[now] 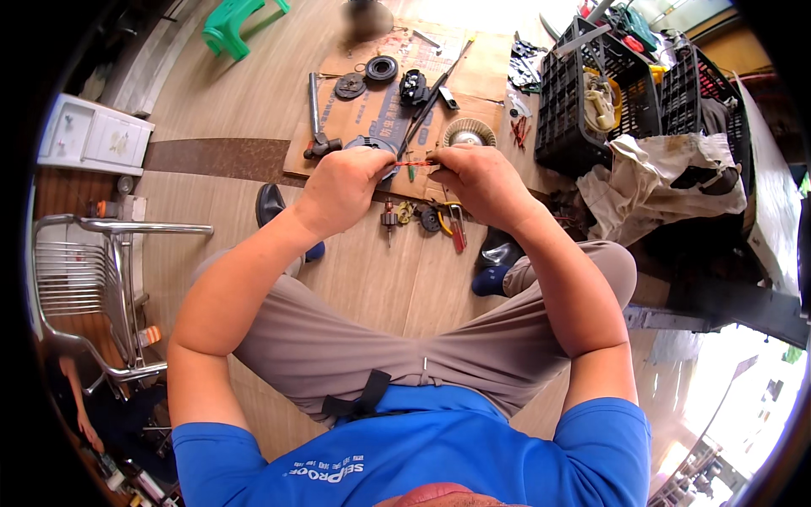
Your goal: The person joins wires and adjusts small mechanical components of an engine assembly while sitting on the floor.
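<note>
A thin red wire [414, 164] stretches between my left hand [345, 188] and my right hand [481, 182], each closed on an end. Beyond them on cardboard [338, 122] lie a hammer [314, 110], a ribbed fan wheel [469, 133], a round grey part [366, 144] partly behind my left hand, black rings and discs [381, 68], a black block [413, 85] and long dark rods [429, 108]. Just below my hands on the floor are an armature [389, 220], pliers with yellow handles [446, 218], a red-handled tool [459, 237] and small parts.
Black plastic crates [562, 122] with tools and cloth [642, 194] stand at right. A metal chair [127, 226], a white cabinet [93, 135] and a green stool [228, 34] are left and behind. Another person's arm [80, 406] shows at lower left. My shoes and knees flank the parts.
</note>
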Motion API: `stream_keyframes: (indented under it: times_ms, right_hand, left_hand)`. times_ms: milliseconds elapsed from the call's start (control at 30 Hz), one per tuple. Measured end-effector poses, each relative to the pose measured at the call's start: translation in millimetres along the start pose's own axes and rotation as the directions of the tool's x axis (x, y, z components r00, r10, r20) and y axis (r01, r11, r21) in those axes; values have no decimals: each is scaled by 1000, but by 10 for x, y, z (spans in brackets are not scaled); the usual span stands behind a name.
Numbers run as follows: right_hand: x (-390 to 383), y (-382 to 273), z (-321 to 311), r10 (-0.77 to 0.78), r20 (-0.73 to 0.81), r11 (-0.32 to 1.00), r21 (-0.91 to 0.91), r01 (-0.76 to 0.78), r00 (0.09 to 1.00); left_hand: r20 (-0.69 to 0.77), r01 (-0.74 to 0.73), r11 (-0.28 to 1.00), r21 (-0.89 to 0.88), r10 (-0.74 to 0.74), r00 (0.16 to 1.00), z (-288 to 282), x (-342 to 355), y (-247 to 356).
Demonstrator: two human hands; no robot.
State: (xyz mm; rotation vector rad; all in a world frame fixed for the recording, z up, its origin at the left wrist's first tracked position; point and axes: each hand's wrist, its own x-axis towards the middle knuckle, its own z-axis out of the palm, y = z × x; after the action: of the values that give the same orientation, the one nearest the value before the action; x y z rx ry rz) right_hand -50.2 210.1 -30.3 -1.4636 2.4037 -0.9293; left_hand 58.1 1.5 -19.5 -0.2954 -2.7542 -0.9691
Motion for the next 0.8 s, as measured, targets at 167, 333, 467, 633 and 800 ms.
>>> stream_keyframes:
  times_ms: [167,333,467,633,800]
  right_hand:
    - [-4,6,45,-9,-36,1000,-14,8,999]
    - [23,-35,85,-191,-100,982,-28,189,976]
    - [19,-82,114,-221,-81,974,-77,215,972]
    - [5,-85,52,-149,-138,989,-25,147,979]
    - [-11,-90,47,-115,-112,992,32,119,987]
  left_hand:
    - [45,17,999,-47,-15,999,20,21,14]
    - [215,148,969,-200,-104,971,111,-5,16]
    - [373,470,755,-457,-316,872,105,27,29]
    - [258,398,798,-453,-310,915,81,43,95]
    - [133,229,927,-298,-197,971,68,49,74]
